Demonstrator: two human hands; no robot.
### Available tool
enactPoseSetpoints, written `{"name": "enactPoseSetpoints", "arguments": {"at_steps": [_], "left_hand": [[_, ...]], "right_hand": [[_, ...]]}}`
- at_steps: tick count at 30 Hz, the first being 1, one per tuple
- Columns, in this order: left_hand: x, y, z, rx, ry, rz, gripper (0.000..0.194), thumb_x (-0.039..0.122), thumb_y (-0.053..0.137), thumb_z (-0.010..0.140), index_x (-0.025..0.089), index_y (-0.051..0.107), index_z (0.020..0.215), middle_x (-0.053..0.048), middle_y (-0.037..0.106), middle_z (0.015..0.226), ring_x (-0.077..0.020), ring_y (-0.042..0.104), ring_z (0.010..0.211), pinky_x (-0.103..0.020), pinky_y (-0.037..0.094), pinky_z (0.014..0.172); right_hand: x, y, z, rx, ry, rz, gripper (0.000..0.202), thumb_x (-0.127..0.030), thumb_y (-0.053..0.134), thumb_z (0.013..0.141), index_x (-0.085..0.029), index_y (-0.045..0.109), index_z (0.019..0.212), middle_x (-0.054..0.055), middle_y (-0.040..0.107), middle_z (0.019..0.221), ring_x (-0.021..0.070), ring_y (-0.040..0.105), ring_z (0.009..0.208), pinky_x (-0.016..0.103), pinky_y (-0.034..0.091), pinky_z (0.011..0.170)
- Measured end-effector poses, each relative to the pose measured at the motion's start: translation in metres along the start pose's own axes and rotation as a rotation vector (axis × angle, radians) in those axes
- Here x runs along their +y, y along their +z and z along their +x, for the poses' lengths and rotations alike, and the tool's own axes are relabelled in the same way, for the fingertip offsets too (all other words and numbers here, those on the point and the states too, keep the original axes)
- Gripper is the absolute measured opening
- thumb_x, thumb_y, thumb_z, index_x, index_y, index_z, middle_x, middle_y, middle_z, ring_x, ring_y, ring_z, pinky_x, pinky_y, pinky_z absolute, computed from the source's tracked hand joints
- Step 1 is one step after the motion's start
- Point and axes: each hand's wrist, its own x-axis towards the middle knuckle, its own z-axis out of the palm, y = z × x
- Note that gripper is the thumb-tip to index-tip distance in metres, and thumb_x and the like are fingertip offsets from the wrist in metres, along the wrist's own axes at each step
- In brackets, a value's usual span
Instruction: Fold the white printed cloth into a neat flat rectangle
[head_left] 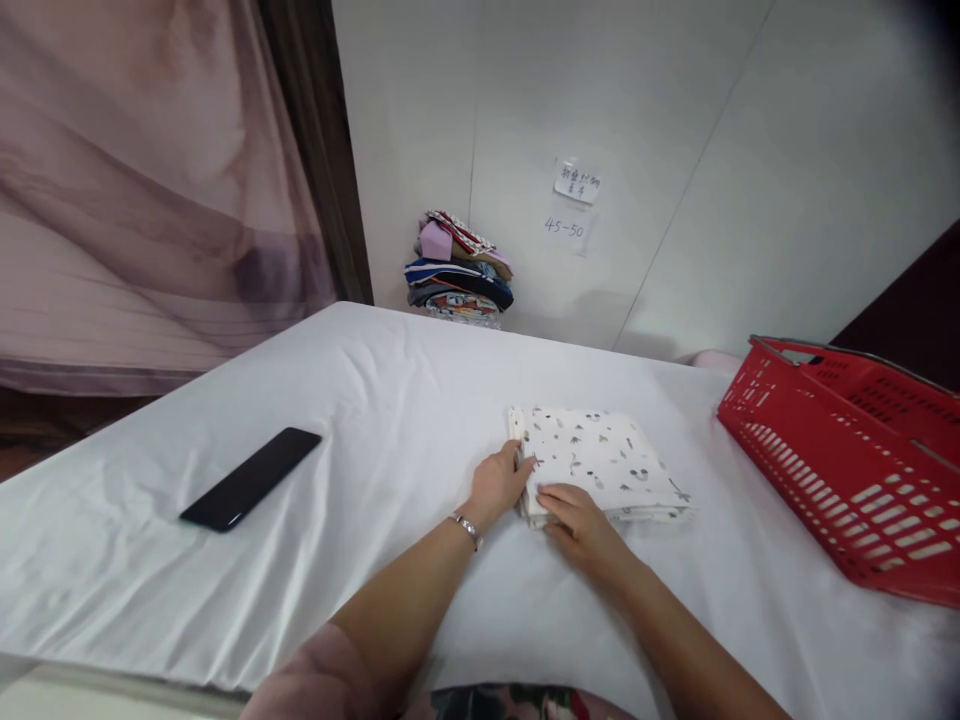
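- On the white sheet (420,400), folded cloth (600,460) lies left of a red basket (840,460).
- My left hand (495,482) pinches its left edge; my right hand (586,525), the near-left corner.
- Light fingers should keep layers even.

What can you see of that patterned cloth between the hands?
The cloth is white with small scattered leaf-like prints in grey, green and brown. It looks soft and thin, folded into a layered, roughly rectangular pad lying flat on the white sheet. The left hand touches its left edge; the right hand, its near-left corner.
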Motion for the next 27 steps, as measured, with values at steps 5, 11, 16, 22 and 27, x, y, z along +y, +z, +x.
{"name": "enactPoseSetpoints", "arguments": {"at_steps": [5,11,16,22,27], "left_hand": [[-0.010,0.000,0.007,0.006,-0.046,-0.218,0.047,0.049,0.044,0.084,0.020,0.046,0.122,-0.005,0.068,0.087,-0.0180,0.063,0.079,-0.025,0.041,0.068],[-0.010,-0.012,0.038,-0.014,-0.190,-0.270,0.054,0.052,0.043,0.082,0.018,0.043,0.125,-0.009,0.063,0.109,-0.0202,0.061,0.094,-0.027,0.042,0.077],[0.004,-0.017,0.078,-0.010,-0.187,-0.062,0.068,0.055,0.046,0.078,0.014,0.036,0.131,-0.015,0.045,0.134,-0.0274,0.043,0.121,-0.034,0.036,0.092],[0.008,-0.014,0.118,-0.111,-0.098,0.044,0.052,0.043,0.060,0.070,0.017,0.051,0.114,-0.013,0.054,0.123,-0.0263,0.050,0.112,-0.031,0.040,0.085],[0.000,-0.026,0.132,-0.068,-0.036,-0.016,0.040,0.032,0.060,0.070,0.021,0.055,0.108,-0.006,0.057,0.117,-0.0196,0.054,0.104,-0.026,0.040,0.083]], "right_hand": [[-0.001,0.009,-0.002,0.011,-0.017,-0.059,0.047,-0.007,0.043,0.079,-0.018,0.048,0.123,0.011,0.054,0.121,0.0231,0.048,0.113,0.043,0.043,0.093],[0.002,0.024,-0.005,0.039,-0.067,-0.156,0.061,0.001,0.040,0.070,-0.015,0.043,0.128,0.012,0.051,0.127,0.0242,0.044,0.117,0.046,0.040,0.095],[0.004,0.026,-0.004,0.062,-0.069,-0.152,0.060,0.000,0.041,0.070,-0.015,0.043,0.128,0.013,0.052,0.125,0.0239,0.047,0.114,0.045,0.041,0.093],[0.006,0.025,-0.005,0.120,-0.063,-0.113,0.059,-0.001,0.040,0.075,-0.018,0.040,0.132,0.012,0.055,0.123,0.0222,0.050,0.112,0.043,0.044,0.092],[0.001,0.032,0.009,0.229,-0.059,-0.077,0.055,-0.003,0.039,0.078,-0.020,0.043,0.130,0.011,0.059,0.116,0.0212,0.055,0.106,0.039,0.049,0.088]]}}
